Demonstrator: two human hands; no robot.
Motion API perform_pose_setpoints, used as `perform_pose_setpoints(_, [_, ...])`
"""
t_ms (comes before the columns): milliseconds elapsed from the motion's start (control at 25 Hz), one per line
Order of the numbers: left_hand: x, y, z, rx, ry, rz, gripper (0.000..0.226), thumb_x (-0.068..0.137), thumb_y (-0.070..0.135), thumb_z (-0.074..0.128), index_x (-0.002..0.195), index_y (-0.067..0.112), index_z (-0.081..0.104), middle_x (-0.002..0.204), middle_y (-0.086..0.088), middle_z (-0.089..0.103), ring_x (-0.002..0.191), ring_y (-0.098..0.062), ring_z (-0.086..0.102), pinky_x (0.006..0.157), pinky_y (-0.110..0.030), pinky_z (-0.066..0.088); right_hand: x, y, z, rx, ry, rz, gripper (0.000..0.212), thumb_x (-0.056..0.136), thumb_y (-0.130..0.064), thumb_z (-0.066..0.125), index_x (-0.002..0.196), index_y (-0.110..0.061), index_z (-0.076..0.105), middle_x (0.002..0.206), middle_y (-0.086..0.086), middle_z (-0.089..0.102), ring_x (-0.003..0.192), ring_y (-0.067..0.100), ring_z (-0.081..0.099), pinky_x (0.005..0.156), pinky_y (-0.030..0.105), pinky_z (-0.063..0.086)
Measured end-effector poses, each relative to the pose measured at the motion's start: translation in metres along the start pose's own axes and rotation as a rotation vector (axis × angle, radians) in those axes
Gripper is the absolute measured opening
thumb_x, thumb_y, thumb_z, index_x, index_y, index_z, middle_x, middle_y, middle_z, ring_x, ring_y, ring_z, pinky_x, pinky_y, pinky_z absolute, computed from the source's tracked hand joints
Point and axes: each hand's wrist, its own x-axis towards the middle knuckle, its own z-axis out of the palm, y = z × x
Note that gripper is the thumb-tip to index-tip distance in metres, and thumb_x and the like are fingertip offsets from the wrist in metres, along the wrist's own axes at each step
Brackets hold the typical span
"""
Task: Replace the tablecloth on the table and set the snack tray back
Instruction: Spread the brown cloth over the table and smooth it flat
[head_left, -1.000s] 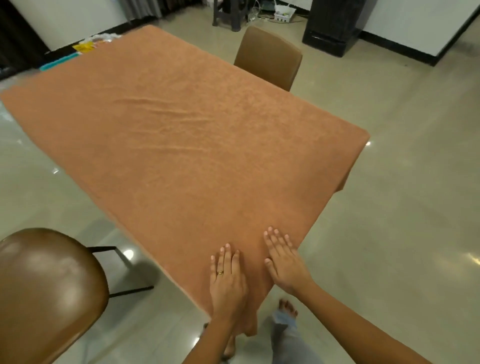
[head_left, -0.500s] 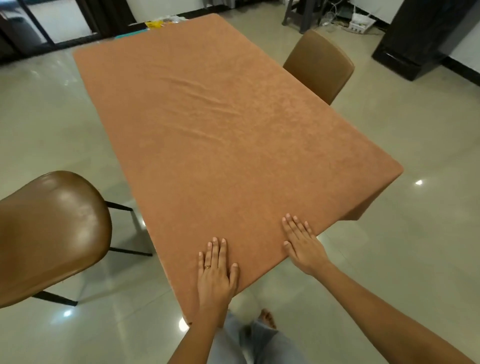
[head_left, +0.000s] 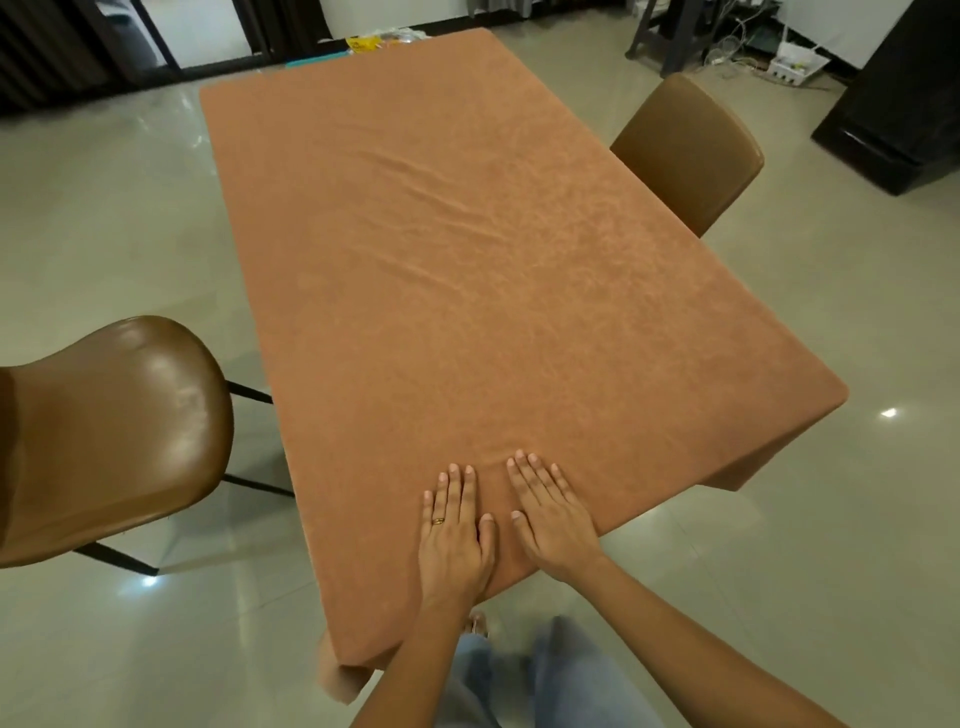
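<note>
**Smoothing the new cloth at the near edge**

The rust-brown tablecloth (head_left: 467, 291) covers the whole table, its edges hanging over the near end and the right side. The person stands at the near end with both palms flat on the fabric. The left hand (head_left: 453, 535), a ring on one finger, and the right hand (head_left: 551, 519) lie side by side, nearly touching, fingers extended and lightly fanned, gripping nothing. A small ripple sits in the cloth just ahead of the fingertips, and longer creases run diagonally across the middle of the table, well apart from the hands.

The step in hand looks like smoothing — the cloth is laid, not yet flat. The next move likely calls for sweeping the palms outward and forward to push the creases toward the edges, then checking that the overhang is even.

No snack tray can be made out; some yellow and teal items (head_left: 363, 44) show past the far end, too small to identify. A brown chair (head_left: 109, 436) stands to the left, another chair (head_left: 685, 150) tucked at the right.
</note>
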Motion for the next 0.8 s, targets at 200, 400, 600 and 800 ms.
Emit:
perform_pose_setpoints(200, [-0.008,-0.014,-0.006,0.042,0.056,-0.032,0.06,0.092,0.036,0.034,0.148,0.014,0.032,0.154,-0.004,0.028,0.143,-0.018,0.025,0.119,-0.034,0.001,0.005,0.075,-0.018,0.005,-0.009,0.128,0.063,0.096,-0.04,0.025,0.151,-0.01,0.02,0.158,0.004,0.016,0.146,0.018,0.015,0.119,0.033,0.0])
perform_pose_setpoints(400, [0.021,0.063,0.009,-0.026,0.04,-0.085,0.058,0.091,0.032,0.035,0.144,0.009,0.038,0.151,-0.009,0.035,0.142,-0.021,0.026,0.118,-0.039,0.006,0.028,0.071,-0.026,0.049,-0.055,-0.063,0.062,0.094,-0.033,0.03,0.148,-0.003,0.027,0.156,0.011,0.022,0.145,0.023,0.019,0.117,0.038,0.008])
perform_pose_setpoints(600, [0.045,0.125,0.039,-0.018,0.088,-0.247,0.06,0.098,0.043,0.024,0.151,0.016,0.024,0.157,-0.003,0.016,0.146,-0.019,0.015,0.118,-0.038,0.001,0.031,0.115,-0.026,0.02,-0.065,-0.268,0.062,0.094,-0.036,0.032,0.15,-0.01,0.027,0.157,0.005,0.022,0.146,0.018,0.017,0.116,0.042,0.009])
perform_pose_setpoints(800, [0.038,0.131,0.051,0.027,0.08,-0.286,0.063,0.096,0.048,0.026,0.153,0.022,0.014,0.159,0.002,0.014,0.147,-0.012,0.008,0.119,-0.037,-0.001,0.036,0.238,-0.05,-0.061,-0.077,-0.147,0.064,0.096,-0.047,0.018,0.153,-0.018,0.006,0.159,-0.004,0.004,0.147,0.011,-0.002,0.118,0.038,-0.006])
